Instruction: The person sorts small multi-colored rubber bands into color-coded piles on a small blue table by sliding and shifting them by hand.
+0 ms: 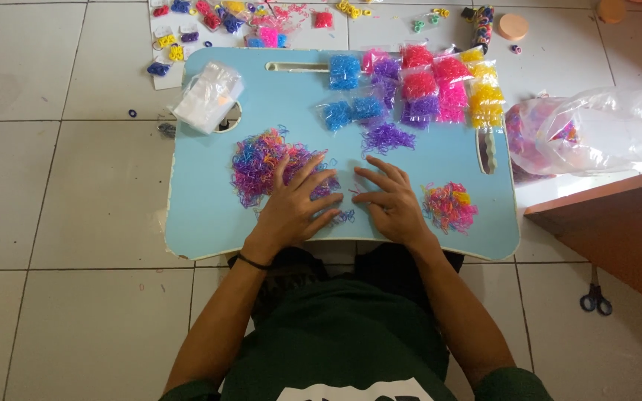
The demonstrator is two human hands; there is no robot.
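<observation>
Tangled, thread-thin elastic loops in pink, purple, orange and blue form a large loose heap (261, 165) on the left half of a smooth light-blue lap table with rounded corners (202, 215), which stands on pale square floor tiles (61, 193). To the right, a big crinkled clear plastic bag (603, 130) with coloured contents sags beside a reddish-brown wooden surface (618, 230). Small clear packets of sorted loops lie across the table's far edge: blue packets (345, 72), purple packets (419, 110), pink and red packets (449, 82), yellow packets (486, 98). A soft stack of empty clear sachets (208, 96) rests at the far left corner. A loose purple tuft (386, 138) sits unbagged mid-table, and a smaller mixed pink-and-yellow pile (449, 206) lies near the right edge.

The left hand (295, 204) lies flat, fingers spread, its fingertips resting on the big heap's near edge (nothing gripped). The right hand (389, 202) is likewise open and palm-down on bare tabletop just beside it, touching a few stray loops between the two hands; it holds nothing.

Black-handled scissors (595, 298) lie on the floor at right.
</observation>
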